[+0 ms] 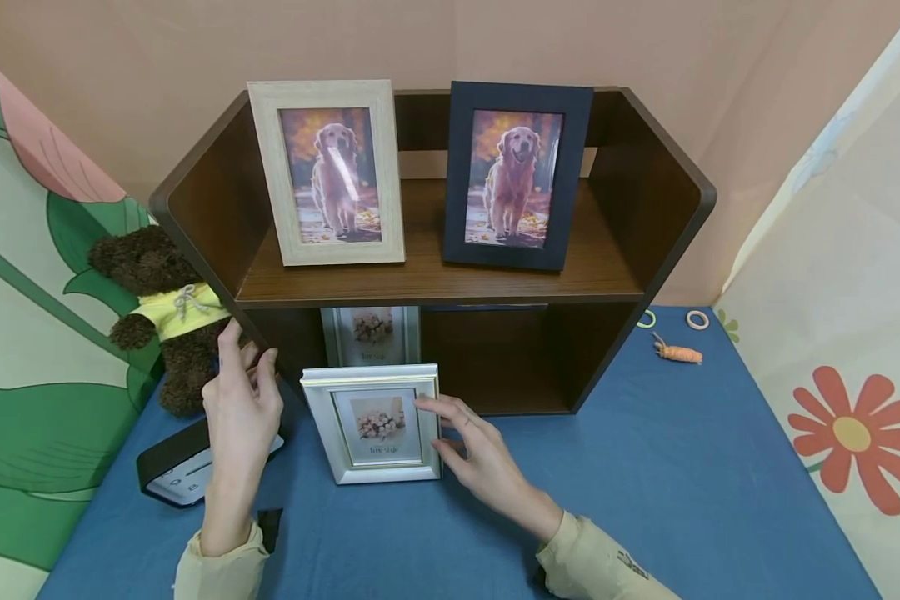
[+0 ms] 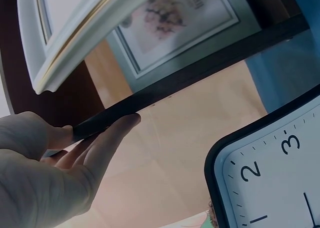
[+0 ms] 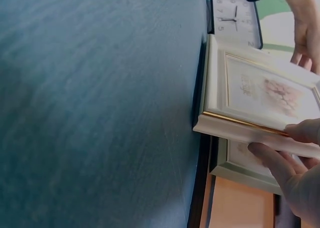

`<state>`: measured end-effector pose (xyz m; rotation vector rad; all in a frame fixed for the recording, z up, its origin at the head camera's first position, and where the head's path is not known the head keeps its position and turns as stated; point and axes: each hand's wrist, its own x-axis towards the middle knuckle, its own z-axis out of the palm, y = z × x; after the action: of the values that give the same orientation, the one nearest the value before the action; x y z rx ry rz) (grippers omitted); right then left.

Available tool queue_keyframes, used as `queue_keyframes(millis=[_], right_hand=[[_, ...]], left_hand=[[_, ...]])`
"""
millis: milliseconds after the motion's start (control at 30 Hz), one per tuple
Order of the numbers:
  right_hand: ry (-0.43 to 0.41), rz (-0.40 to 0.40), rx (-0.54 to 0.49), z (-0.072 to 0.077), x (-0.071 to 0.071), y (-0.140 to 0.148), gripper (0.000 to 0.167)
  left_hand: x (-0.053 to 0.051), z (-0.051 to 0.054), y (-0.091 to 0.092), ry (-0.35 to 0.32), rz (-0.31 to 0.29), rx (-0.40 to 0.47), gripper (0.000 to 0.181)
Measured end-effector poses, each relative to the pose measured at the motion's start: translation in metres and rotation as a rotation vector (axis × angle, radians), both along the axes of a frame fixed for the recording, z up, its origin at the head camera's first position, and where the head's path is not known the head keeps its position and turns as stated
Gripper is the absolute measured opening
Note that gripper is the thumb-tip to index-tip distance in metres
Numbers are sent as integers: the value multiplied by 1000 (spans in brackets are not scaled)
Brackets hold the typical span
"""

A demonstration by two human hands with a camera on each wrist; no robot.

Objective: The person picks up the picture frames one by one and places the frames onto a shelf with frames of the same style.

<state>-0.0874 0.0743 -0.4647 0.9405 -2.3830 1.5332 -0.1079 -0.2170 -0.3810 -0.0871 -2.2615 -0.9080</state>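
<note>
A white photo frame (image 1: 381, 448) with a flower print stands upright on the blue cloth before the dark wooden shelf (image 1: 427, 287). My right hand (image 1: 487, 458) holds this frame by its right edge, with the thumb and fingers on the border in the right wrist view. At the left, my left hand (image 1: 238, 408) grips the front edge of the shelf's side panel; the left wrist view shows thumb and fingers (image 2: 107, 145) on either side of the dark board. Behind the held frame, a grey-green frame (image 1: 412, 333) stands in the lower compartment, partly hidden.
On the upper shelf stand a cream frame (image 1: 266, 167) and a dark blue frame (image 1: 459, 167), both with dog pictures. A brown teddy bear (image 1: 183, 312) and a black-rimmed clock (image 1: 183, 475) are at the left. Toy rings (image 1: 697, 312) and a toy carrot (image 1: 678, 353) lie at the right.
</note>
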Motion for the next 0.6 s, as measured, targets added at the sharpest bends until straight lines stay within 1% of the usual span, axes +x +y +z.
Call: queue_keyframes(millis=[267, 433, 600], right_hand=[[30, -31, 26, 2, 1, -3, 75], [37, -27, 27, 4, 4, -2, 75], [49, -25, 34, 6, 7, -1, 76]], left_hand=[[-1, -1, -1, 24, -12, -11, 51], [-2, -2, -1, 30, -19, -12, 51], [0, -1, -1, 23, -10, -14, 51]])
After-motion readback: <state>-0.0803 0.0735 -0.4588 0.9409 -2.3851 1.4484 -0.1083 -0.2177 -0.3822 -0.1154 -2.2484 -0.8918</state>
